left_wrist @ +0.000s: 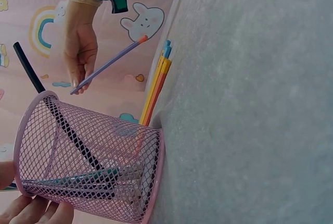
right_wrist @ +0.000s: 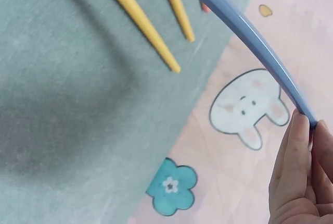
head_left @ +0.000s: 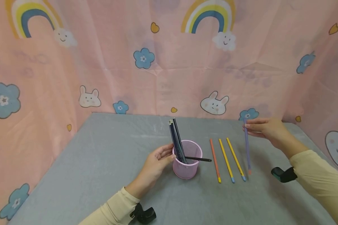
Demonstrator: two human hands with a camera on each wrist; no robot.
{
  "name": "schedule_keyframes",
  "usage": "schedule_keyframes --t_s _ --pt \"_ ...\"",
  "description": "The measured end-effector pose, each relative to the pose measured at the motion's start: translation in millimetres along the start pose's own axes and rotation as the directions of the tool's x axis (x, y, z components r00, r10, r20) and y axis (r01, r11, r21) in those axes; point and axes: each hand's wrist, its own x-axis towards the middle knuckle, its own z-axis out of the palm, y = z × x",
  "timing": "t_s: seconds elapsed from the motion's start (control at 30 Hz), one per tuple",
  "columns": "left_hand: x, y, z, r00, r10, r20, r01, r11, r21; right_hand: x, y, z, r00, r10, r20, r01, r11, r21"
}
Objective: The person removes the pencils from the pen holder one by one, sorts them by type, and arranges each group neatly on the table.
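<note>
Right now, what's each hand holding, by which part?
Right hand: purple pencil, by the end opposite its orange tip. Left hand: pink cup, near its rim.

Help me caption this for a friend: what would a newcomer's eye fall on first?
Probably the pink mesh cup near the middle of the grey table, dark sticks leaning in it and the left hand holding it near the rim. Next might come the purple pencil, held up in the right hand at the right. Behind the table, the pink backdrop with its rainbows and rabbits also stands out.

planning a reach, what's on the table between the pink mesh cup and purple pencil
The head view shows an orange pencil, then two yellow pencils, lying there.
</note>
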Motion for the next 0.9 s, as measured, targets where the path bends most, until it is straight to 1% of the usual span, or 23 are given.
schedule_keyframes --t_s 0.1,0.2,0.37,0.57,0.7,0.9 --pt "0.0 -0.6 0.6 1.0 -0.002 0.003 0.002 1.0 0.0 1.9 6 -3 1.0 0.011 0.008 -0.01 0.999 -0.044" --pt "-0.1 -1.4 1.2 1.0 -0.01 0.003 0.01 1.0 0.004 4.5 12 -4 0.999 0.042 0.008 -0.041 0.995 -0.093" --pt "0.0 -1.3 1.0 1.0 -0.007 0.007 0.007 1.0 0.006 8.7 18 -2 0.997 0.08 0.007 -0.078 0.99 -0.119" --pt "-0.7 0.7 0.9 1.0 0.003 0.009 -0.003 1.0 0.001 12.3 23 -1 0.994 0.11 0.015 -0.107 0.985 -0.132" --pt "-0.6 1.0 1.2 1.0 0.002 0.011 -0.002 1.0 0.004 14.6 26 -2 0.988 0.155 0.02 -0.151 0.981 -0.121" --pt "-0.3 -0.9 0.2 1.0 -0.002 0.007 0.002 1.0 -0.001 21.2 32 -1 0.974 0.224 -0.008 -0.224 0.97 -0.094"
